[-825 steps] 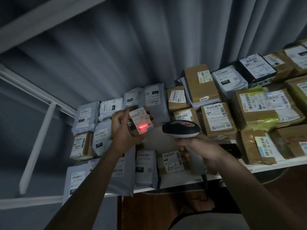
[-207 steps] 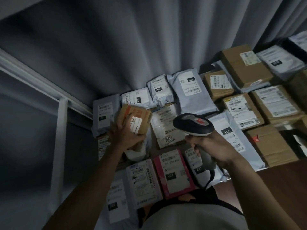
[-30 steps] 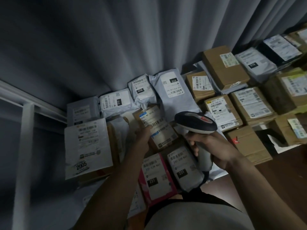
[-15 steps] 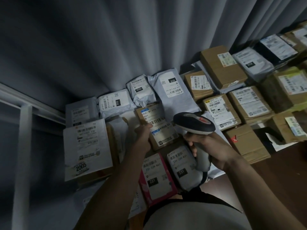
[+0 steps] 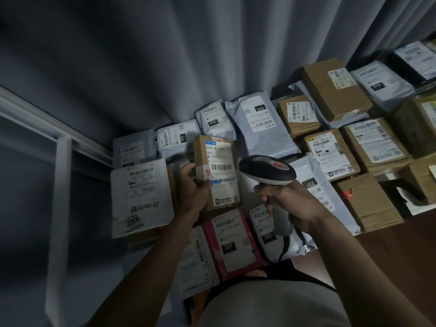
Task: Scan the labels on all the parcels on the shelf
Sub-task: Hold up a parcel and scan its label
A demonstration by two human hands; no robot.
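Observation:
My left hand point(image 5: 192, 187) grips a brown cardboard parcel point(image 5: 218, 172) by its left edge and holds it above the shelf, its white barcode label facing me. My right hand point(image 5: 286, 204) grips the handle of a black and grey barcode scanner point(image 5: 267, 169), whose head sits just right of the parcel. No red scan light shows on the label. Below lie a pink parcel marked 231 point(image 5: 232, 241) and a grey mailer marked 231 point(image 5: 265, 226).
Many labelled parcels cover the shelf: a large box marked 2005 point(image 5: 141, 197) at left, grey mailers marked 010 point(image 5: 259, 123) at the back, brown boxes point(image 5: 331, 152) to the right. A grey curtain point(image 5: 188, 55) hangs behind. A white frame post point(image 5: 59, 208) stands at left.
My left hand has lifted the brown parcel off the pile and turned it more upright, towards me. The scanner has shifted slightly right and stays beside the label.

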